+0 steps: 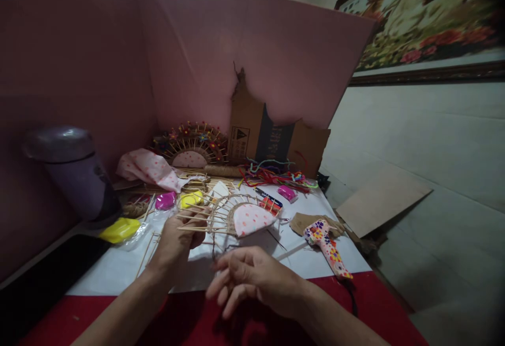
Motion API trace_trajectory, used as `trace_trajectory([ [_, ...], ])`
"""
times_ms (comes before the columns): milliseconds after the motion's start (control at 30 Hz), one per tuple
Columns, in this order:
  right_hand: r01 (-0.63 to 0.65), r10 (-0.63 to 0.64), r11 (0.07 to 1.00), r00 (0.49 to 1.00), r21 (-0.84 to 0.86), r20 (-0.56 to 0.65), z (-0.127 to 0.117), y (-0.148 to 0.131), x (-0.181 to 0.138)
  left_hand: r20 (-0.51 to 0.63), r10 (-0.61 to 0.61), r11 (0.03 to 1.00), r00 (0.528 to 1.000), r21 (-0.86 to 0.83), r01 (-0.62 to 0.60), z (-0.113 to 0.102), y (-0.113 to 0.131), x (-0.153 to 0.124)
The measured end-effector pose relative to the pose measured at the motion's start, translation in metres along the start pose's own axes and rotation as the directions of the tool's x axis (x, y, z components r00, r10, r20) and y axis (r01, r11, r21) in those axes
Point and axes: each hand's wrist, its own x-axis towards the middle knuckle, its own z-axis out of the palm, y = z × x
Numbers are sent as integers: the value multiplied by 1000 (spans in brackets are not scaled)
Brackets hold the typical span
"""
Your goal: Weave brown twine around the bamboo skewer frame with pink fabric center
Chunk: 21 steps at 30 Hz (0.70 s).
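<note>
My left hand (pixel 178 236) is closed on the left side of a half-round craft piece (pixel 236 217) made of thin wooden sticks fanning out from a pink dotted fabric centre. It holds the piece just above the white sheet (pixel 118 270). My right hand (pixel 252 277) hovers in front of the piece with its fingers loosely curled and pinching a thin dark strand that leads up toward the sticks. A similar stick piece with coloured beads (pixel 192 143) leans against the pink wall behind.
A flower-patterned glue gun (pixel 327 246) lies to the right on the white sheet. Coloured yarn (pixel 276 175), pink dotted cloth (pixel 148 168), yellow and pink clay lumps (pixel 120 229), a purple bottle (pixel 74 172) and cardboard (pixel 272 138) crowd the back. Red cloth (pixel 374 304) covers the near edge.
</note>
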Motion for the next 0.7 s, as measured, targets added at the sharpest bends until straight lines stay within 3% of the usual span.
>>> trace_trajectory([
  [133, 129, -71, 924, 983, 361, -169, -2, -4, 4, -7, -2, 1000, 1000, -12, 2, -2, -1, 2],
  [267, 231, -95, 813, 958, 534, -271, -7, -7, 7, 0, -54, 998, 999, -21, 54, 2, 3, -1],
  [467, 268, -79, 793, 936, 547, -343, -10, -5, 10, 51, -95, 991, 994, -89, 99, 6, 8, -10],
  [700, 387, -203, 793, 896, 470, -395, -12, -10, 5, 34, -115, 988, 993, -98, 118, 8, 9, -16],
])
